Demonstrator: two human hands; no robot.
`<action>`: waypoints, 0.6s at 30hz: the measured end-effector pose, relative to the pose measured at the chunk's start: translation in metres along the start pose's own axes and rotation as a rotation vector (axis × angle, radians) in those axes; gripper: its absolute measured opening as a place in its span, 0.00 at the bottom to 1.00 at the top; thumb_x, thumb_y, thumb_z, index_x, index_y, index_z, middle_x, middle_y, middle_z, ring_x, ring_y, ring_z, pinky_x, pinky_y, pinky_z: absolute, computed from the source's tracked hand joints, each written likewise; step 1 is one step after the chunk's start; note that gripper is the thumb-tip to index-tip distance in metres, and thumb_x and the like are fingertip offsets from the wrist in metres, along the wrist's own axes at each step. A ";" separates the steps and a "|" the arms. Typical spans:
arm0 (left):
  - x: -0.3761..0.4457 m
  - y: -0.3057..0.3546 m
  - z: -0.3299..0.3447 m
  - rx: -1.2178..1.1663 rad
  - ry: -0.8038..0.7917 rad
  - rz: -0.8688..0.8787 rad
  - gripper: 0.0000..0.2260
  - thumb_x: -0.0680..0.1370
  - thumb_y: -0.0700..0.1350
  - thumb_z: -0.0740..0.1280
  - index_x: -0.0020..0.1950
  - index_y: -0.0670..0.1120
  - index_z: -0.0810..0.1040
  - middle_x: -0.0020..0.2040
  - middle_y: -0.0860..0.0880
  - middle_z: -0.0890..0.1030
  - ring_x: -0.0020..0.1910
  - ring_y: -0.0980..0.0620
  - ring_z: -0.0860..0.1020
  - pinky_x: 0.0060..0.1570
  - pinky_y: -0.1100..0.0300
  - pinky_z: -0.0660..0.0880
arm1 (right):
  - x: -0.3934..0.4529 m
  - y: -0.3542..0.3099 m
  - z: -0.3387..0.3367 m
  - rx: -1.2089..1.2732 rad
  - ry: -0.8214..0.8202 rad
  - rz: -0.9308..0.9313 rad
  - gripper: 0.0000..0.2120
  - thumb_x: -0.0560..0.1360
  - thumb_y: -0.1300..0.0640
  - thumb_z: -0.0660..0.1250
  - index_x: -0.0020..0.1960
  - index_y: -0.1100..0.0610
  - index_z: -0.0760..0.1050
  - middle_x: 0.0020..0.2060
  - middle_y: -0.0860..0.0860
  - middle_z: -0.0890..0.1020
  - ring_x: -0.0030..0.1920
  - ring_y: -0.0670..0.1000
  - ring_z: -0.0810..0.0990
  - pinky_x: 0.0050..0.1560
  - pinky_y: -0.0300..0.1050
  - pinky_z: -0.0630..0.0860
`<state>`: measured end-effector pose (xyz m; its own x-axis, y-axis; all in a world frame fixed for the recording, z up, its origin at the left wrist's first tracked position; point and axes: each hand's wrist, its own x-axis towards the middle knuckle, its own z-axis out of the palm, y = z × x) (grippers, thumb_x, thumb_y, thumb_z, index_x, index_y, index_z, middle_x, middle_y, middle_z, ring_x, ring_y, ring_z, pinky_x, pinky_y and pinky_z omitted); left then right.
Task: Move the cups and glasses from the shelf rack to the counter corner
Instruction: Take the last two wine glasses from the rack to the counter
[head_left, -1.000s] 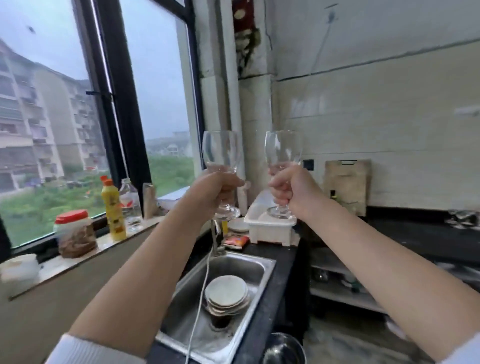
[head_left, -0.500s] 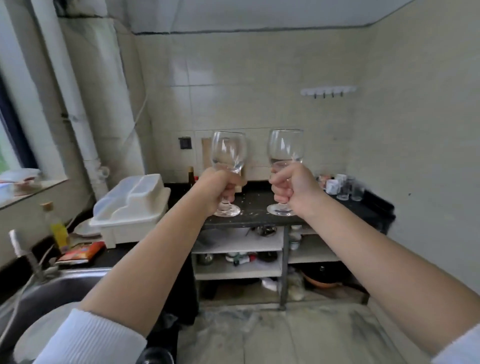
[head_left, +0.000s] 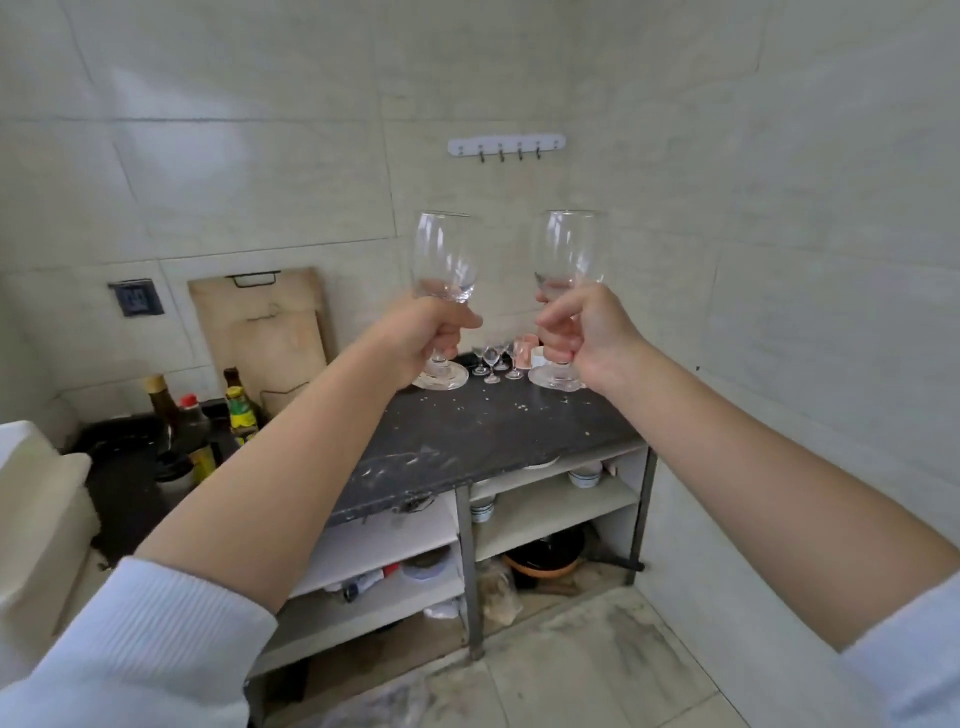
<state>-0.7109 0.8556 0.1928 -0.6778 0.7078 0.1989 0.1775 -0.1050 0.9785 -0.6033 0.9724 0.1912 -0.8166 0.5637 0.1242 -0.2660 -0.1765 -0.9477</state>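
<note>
My left hand (head_left: 423, 340) grips the stem of a clear wine glass (head_left: 444, 254), held upright above the black counter (head_left: 483, 436). My right hand (head_left: 584, 332) grips the stem of a second clear wine glass (head_left: 569, 249), also upright, a short gap to the right of the first. Both glasses are empty and their round feet hang just above the counter. Behind them, in the counter's far corner, stand several small stemmed glasses (head_left: 492, 359) and a pink cup (head_left: 525, 347) beside a white cup.
A wooden cutting board (head_left: 262, 332) leans on the wall at the left. Sauce bottles (head_left: 241, 408) stand below it. A white hook rail (head_left: 506, 145) hangs on the wall. Open shelves (head_left: 550, 506) under the counter hold bowls and a pan. A white bin (head_left: 36, 519) sits at far left.
The view has swung right from the window and sink to the counter corner and come closer. Both hands still hold their glasses upright.
</note>
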 end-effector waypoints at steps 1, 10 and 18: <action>0.017 -0.007 0.001 -0.002 -0.014 -0.011 0.21 0.73 0.26 0.60 0.29 0.47 0.58 0.17 0.56 0.60 0.15 0.59 0.58 0.19 0.70 0.59 | 0.013 0.001 -0.007 -0.009 0.026 -0.001 0.12 0.66 0.75 0.53 0.37 0.59 0.64 0.29 0.51 0.63 0.12 0.42 0.56 0.21 0.26 0.52; 0.178 -0.102 0.034 0.039 -0.192 -0.102 0.23 0.74 0.27 0.59 0.20 0.43 0.72 0.14 0.55 0.69 0.14 0.62 0.59 0.18 0.71 0.60 | 0.158 0.042 -0.090 -0.033 0.150 0.064 0.14 0.67 0.76 0.53 0.35 0.57 0.66 0.22 0.50 0.65 0.12 0.42 0.55 0.24 0.28 0.51; 0.315 -0.160 0.063 -0.024 -0.279 -0.057 0.28 0.76 0.28 0.59 0.26 0.55 0.83 0.21 0.56 0.78 0.17 0.63 0.69 0.21 0.70 0.62 | 0.294 0.088 -0.189 0.017 0.030 0.108 0.16 0.69 0.76 0.52 0.37 0.56 0.65 0.14 0.46 0.65 0.12 0.41 0.56 0.23 0.27 0.54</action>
<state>-0.9077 1.1395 0.0959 -0.4628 0.8777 0.1245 0.1258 -0.0740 0.9893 -0.7700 1.2756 0.0886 -0.8251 0.5648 0.0128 -0.1862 -0.2505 -0.9500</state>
